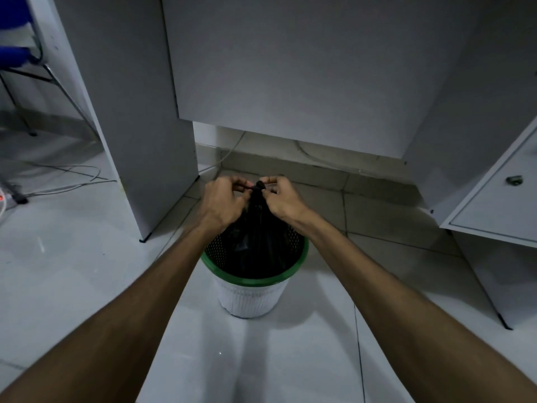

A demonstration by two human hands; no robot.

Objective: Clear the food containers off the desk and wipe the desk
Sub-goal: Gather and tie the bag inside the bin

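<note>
left hand [222, 200]: pinches bag neck from 9 o'clock | right hand [280, 199]: pinches bag neck from 3 o'clock | bag [255, 245]: black, gathered to a knot at top, sits in bin | bin [250, 295]: white, green rim, on floor [72, 257] at centre | desk [290, 68]: panel at 12 o'clock | cabinet [499, 199]: 3 o'clock | chair [26, 53]: blue, 10 o'clock | food containers: none visible
</note>
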